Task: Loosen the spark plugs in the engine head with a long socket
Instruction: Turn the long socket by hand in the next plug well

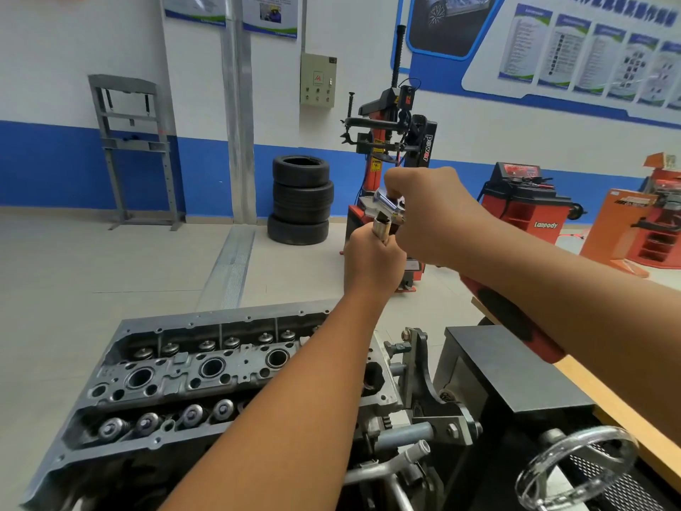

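Both forearms fill the near foreground, rising from the bottom edge toward the middle of the view, raised well above the engine head point(206, 378). That grey casting lies at seven o'clock on its stand, its top open, with three round spark plug wells point(212, 367) in a row down its centre and valve springs lined along both sides; the left forearm crosses over its right end and hides whatever lies there.

At the centre, the left hand point(372, 260) is curled into a fist around the long socket point(381, 227), a pale metal tube whose upper end sticks out of the top of the fist, tilted toward one o'clock. Just above it, at one o'clock from that fist, the right hand point(431, 215) is bent at the wrist with its fingers wrapped round the chrome head of a ratchet point(385, 201), which meets the top of the socket. The two hands touch each other. A red and black handle point(516, 319) runs back under the right forearm toward four o'clock.

At five o'clock a clear handwheel point(575, 466) stands on the stand's frame beside a dark box point(516, 366). Farther out, at twelve o'clock, stand a stack of tyres point(301, 199) and a red tyre changer point(394, 142) against the blue and white wall.
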Demonstrator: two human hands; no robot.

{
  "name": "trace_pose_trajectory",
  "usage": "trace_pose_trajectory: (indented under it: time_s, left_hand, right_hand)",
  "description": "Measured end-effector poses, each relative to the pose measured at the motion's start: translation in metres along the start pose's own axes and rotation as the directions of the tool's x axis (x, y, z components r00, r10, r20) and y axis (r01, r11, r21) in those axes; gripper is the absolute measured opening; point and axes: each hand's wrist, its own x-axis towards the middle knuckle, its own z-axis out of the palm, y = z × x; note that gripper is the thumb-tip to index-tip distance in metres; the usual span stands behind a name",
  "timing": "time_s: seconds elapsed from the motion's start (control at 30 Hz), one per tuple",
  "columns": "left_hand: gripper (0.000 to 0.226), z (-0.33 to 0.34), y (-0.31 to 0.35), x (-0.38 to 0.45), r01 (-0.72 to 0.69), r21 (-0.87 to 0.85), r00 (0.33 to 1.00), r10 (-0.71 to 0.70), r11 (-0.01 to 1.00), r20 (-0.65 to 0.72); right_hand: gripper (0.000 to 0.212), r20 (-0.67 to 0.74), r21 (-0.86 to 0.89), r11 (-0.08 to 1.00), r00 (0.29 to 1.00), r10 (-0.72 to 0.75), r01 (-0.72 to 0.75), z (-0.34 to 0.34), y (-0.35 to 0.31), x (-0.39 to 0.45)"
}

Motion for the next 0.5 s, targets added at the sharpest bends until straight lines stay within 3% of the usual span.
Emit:
trace_pose_trajectory:
  time_s: [0.3,0.5]
  left_hand:
    - [0.049,-0.005,-0.004,-0.001,-0.026,-0.046,0.987,0.032,0.999,0.156]
    - [0.047,-0.009,-0.004,-0.005,-0.036,-0.095,0.988,0.049,0.995,0.143]
  right_hand:
    - [0.022,0.096,-0.057,0.941,0.94,-0.327,0.333,-0.021,0.037,0.006]
    - [0.026,-0.043,-0.085,0.856,0.856,-0.515,0.51,-0.004,0.039,-0.015]
